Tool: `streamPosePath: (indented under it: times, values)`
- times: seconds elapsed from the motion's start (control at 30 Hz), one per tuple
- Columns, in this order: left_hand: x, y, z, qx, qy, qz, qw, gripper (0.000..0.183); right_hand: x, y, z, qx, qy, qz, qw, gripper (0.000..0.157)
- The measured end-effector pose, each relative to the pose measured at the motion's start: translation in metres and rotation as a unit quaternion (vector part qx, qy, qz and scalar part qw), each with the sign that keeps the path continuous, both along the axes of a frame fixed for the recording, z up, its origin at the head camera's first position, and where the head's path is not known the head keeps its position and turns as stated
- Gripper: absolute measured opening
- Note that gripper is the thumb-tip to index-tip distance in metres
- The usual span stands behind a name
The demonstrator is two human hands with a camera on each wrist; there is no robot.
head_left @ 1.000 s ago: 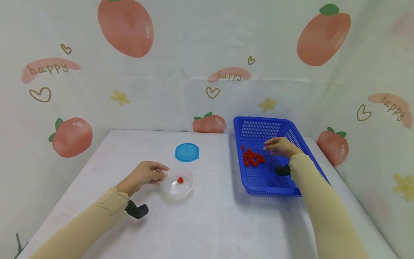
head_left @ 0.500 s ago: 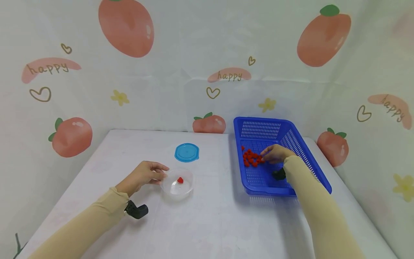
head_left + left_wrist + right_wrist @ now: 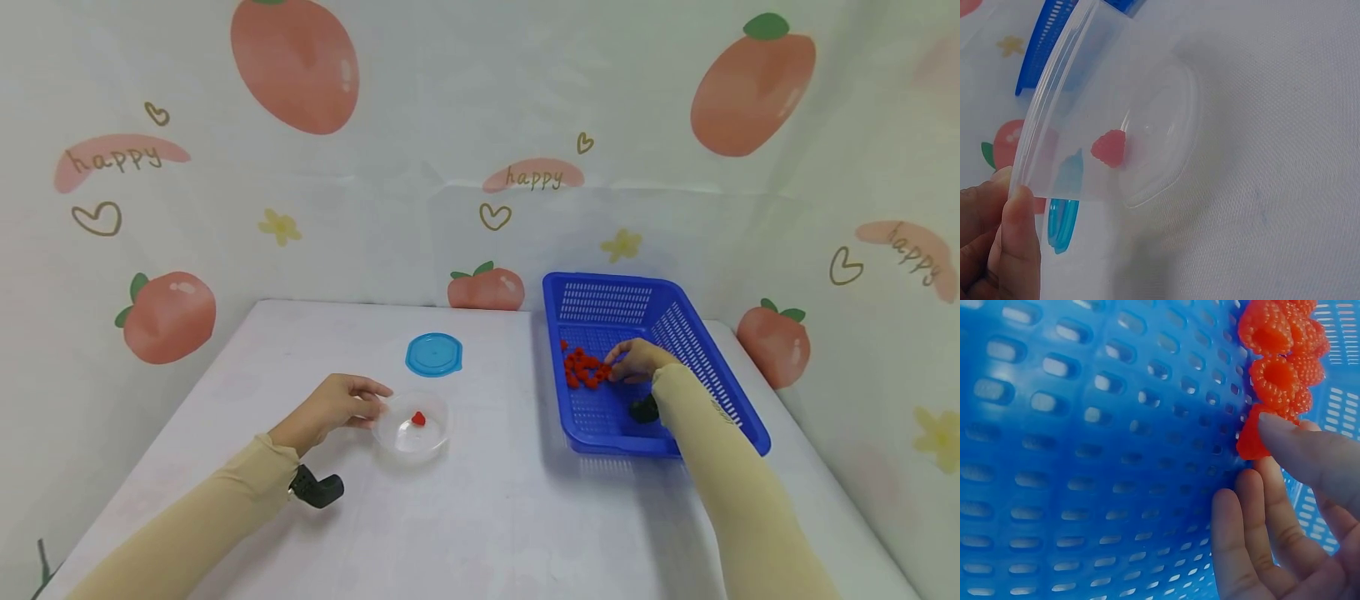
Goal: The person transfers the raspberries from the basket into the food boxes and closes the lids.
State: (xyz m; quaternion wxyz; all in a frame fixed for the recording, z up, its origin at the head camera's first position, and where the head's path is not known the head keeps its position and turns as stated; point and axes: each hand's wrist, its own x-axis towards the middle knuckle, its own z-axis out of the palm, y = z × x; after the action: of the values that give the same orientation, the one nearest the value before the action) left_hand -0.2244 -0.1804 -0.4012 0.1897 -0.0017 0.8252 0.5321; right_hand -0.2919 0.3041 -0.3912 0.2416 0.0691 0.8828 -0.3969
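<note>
**L hand (image 3: 330, 408) on clear bowl (image 3: 432, 435), R hand (image 3: 641, 360) on a berry in blue basket (image 3: 630, 444)**

Nearest: beige sleeves (image 3: 195, 521), come in over worktop (image 3: 480, 525) from its near side; black wrist cam (image 3: 318, 490) below L cuff, another (image 3: 645, 408) by R cuff, over basket.

Then bowl, upright, a bit L of worktop ctr, well off both side edges. L fingers almost closed, pinching its rim on L side. One red raspberry (image 3: 418, 419) lies inside on the bottom.

Basket's next: far R corner of worktop, alongside R edge. R hand's inside it; thumb + index closed on a pinched raspberry (image 3: 1251, 440), other fingers loosely bent. That berry's at R end of raspberry pile (image 3: 581, 369), which sits by basket's L wall.

Farther: round blue lid (image 3: 434, 355), flat, beyond bowl, nearer worktop's far edge. Behind far edge: white backdrop (image 3: 420, 117) w/ fruit prints + "happy" lettering.
</note>
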Motion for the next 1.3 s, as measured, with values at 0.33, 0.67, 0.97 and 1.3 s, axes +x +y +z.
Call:
streamPosePath:
  times: [0.33,0.67,0.97,1.3]
  values:
    - [0.001,0.0,-0.001,-0.002,-0.004,0.007,1.0,0.036,-0.001,-0.001,-0.003,0.022,-0.005,0.006,1.0,0.015]
    - [0.0,0.001,-0.001,-0.007,-0.008,0.008,0.9999,0.034,-0.001,0.0,-0.002,0.027,-0.021,0.016,0.999,0.012]
    - [0.0,0.0,0.0,0.006,-0.005,0.003,1.0,0.035,0.001,-0.001,0.005,-0.001,-0.028,0.021,0.999,0.017]
    - [0.001,0.0,0.0,-0.01,-0.007,0.006,0.9999,0.035,0.002,-0.002,0.01,-0.047,-0.018,0.012,0.999,0.026]
